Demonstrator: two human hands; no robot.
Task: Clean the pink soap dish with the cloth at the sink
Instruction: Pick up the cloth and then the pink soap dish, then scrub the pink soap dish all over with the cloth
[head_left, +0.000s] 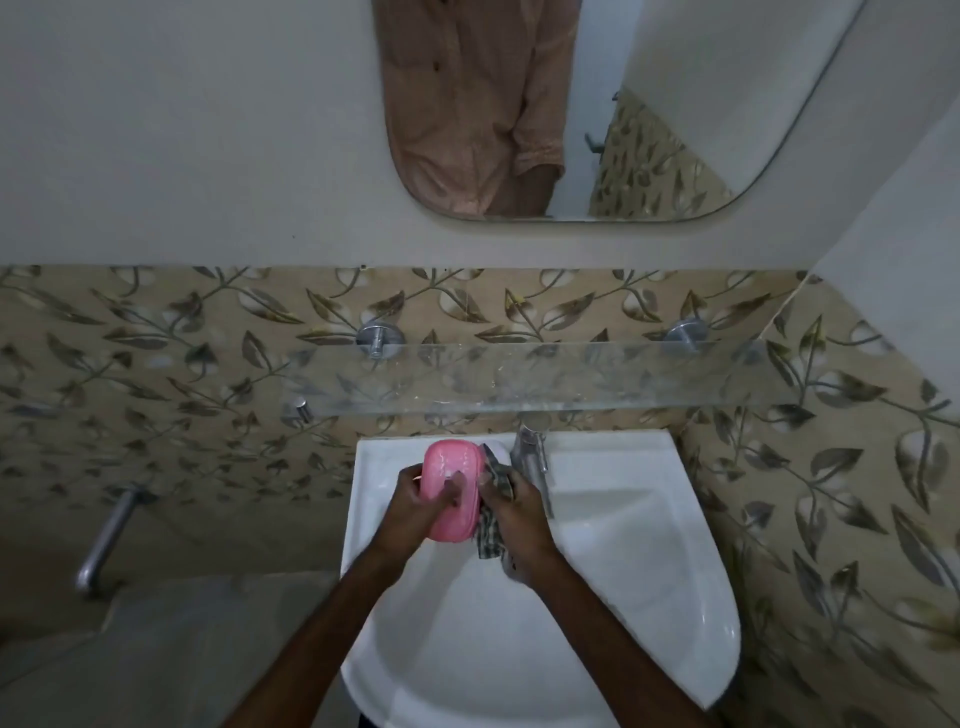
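The pink soap dish (451, 473) is held up over the back left of the white sink (613, 561), its oval face turned toward me. My left hand (415, 506) grips it from the left, with the thumb on its front. My right hand (511, 512) is closed on a dark checked cloth (491, 535), which sits against the dish's right edge and hangs down below the hand. Part of the cloth sticks up above the fingers.
A chrome tap (530, 457) stands just right of the cloth. A glass shelf (545, 376) juts out above the sink. A mirror (561, 104) hangs on the wall. A metal pipe (106, 540) sticks out at the lower left.
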